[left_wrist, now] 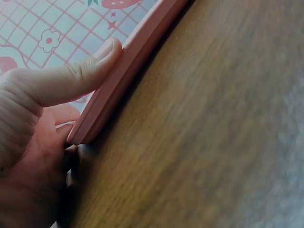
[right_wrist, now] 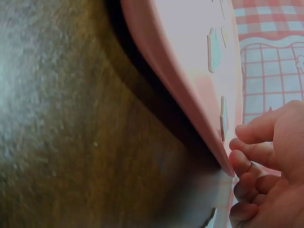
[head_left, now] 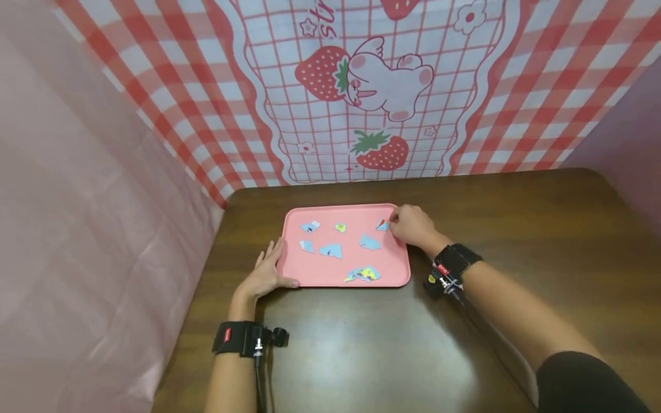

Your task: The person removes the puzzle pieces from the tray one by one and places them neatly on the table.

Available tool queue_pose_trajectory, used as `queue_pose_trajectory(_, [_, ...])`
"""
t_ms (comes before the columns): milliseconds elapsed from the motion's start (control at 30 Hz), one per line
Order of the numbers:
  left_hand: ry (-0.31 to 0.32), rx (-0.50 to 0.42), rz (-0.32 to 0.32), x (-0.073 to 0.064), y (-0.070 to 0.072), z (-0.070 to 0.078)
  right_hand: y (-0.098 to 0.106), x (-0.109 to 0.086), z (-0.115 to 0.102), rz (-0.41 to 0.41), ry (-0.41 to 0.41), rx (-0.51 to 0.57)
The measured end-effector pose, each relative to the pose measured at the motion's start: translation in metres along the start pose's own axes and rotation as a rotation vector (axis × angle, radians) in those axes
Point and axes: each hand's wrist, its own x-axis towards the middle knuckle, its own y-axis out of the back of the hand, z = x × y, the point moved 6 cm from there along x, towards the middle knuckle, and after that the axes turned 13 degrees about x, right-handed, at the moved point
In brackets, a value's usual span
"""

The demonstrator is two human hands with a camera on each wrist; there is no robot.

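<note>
A pink tray (head_left: 320, 276) lies on the table with several flat, irregular light-blue picture pieces spread over it. My left hand (head_left: 263, 274) braces its near left corner, fingers along the left rim and thumb (left_wrist: 90, 71) on the near rim. At the far right corner, my right hand (head_left: 411, 222) has its fingers bent, with the fingertips (right_wrist: 243, 130) right beside a blue piece with a red mark (head_left: 383, 225). I cannot tell whether those fingers pinch anything. A larger yellow-and-blue piece (head_left: 363, 274) lies near the front rim, and a plain blue one (head_left: 369, 242) sits below the red-marked piece.
Four-sided and brown, the wooden table (head_left: 506, 229) reaches a red-and-white checked cloth (head_left: 201, 103) with strawberries at the back. Pink fabric (head_left: 93, 201) hangs on the left. A wrist strap with a cable (head_left: 258, 367) sits on each arm.
</note>
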Motion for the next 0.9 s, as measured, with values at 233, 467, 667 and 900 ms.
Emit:
queue_pose_trajectory(233, [-0.005, 0.000, -0.019, -0.001, -0.006, 0.000, -0.002, -0.007, 0.005, -0.020, -0.026, -0.016])
queue_pose_trajectory(467, [0.004, 0.001, 0.008, -0.007, 0.002, -0.002, -0.005, -0.003, -0.003, -0.042, -0.019, -0.008])
queue_pose_trajectory(667, [0.006, -0.019, 0.007, -0.009, 0.000, -0.003, -0.007, -0.006, -0.005, -0.029, -0.023, -0.018])
queue_pose_trajectory(900, [0.005, 0.002, 0.010, -0.006, 0.002, 0.000, -0.011, -0.003, -0.010, -0.034, -0.044, -0.074])
